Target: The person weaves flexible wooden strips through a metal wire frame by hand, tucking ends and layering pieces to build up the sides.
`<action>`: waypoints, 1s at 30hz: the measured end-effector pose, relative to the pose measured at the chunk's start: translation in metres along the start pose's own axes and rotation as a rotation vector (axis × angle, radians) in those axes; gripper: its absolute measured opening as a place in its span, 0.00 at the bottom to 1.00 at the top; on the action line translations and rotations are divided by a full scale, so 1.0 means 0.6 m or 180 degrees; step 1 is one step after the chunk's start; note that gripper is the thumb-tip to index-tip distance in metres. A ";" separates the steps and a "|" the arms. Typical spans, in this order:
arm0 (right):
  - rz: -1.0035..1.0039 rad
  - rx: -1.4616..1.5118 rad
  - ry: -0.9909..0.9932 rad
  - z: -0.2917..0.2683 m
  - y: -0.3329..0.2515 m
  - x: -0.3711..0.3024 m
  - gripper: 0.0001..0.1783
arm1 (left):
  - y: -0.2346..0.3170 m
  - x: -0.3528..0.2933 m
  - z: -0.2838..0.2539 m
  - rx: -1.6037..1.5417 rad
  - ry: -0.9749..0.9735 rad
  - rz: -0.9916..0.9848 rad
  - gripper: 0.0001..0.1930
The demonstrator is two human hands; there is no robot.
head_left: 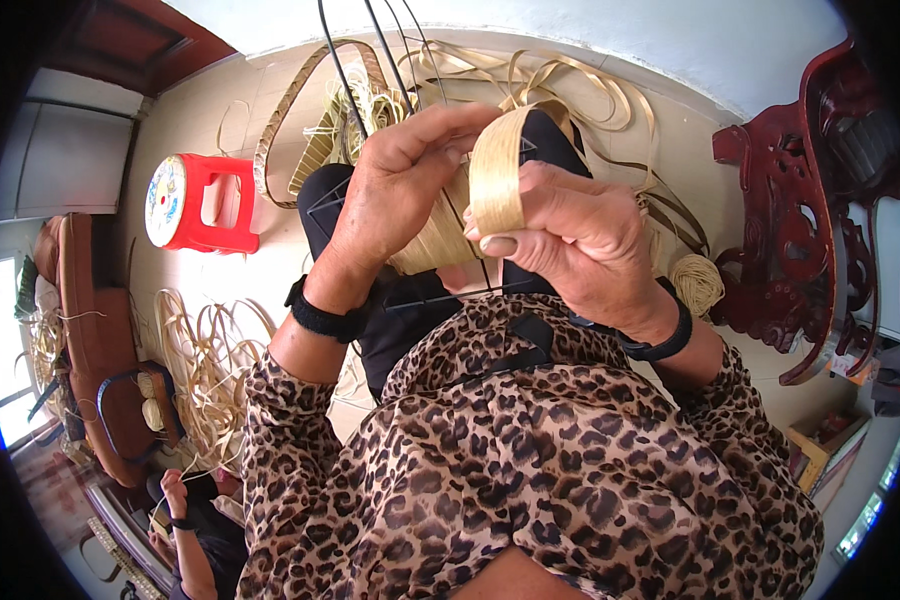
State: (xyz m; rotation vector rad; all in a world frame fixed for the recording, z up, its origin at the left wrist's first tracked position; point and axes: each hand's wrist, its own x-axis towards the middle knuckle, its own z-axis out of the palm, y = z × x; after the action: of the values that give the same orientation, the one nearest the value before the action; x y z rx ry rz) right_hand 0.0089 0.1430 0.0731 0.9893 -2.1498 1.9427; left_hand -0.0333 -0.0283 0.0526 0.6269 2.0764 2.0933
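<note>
A wide, flat, straw-coloured strip loops up in front of my lap. Gripped between thumb and fingers, it bends over my right hand. My left hand is curled beside the loop, its fingertips reaching the strip's far left edge. What its fingers close on is partly hidden. Under both hands lies a thin black wire frame, resting across my thighs. A band of the same pale material is wrapped around its middle, partly covered by my left hand.
A red plastic stool lies tipped at the left. Beyond my knees are a woven handled basket and loose strips. A cord ball and carved dark-red furniture stand right. Another person's hand holds a strand, lower left.
</note>
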 end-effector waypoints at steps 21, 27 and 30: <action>0.0836 0.0998 0.0320 -0.048 0.029 -0.116 0.06 | -0.002 0.007 0.005 -0.1301 -0.0115 -0.0031 0.15; 0.0918 0.1208 0.0338 -0.045 0.022 -0.116 0.07 | 0.004 0.000 0.006 -0.0646 -0.0176 0.0056 0.15; 0.0695 0.0436 -0.0009 -0.047 0.029 -0.126 0.07 | 0.012 -0.005 0.014 0.0277 -0.0263 0.0227 0.14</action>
State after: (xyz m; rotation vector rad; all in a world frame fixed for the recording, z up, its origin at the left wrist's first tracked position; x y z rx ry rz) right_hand 0.0500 0.1990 0.0284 0.8045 -2.2357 2.2127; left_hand -0.0257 -0.0220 0.0585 0.7969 2.1390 1.9855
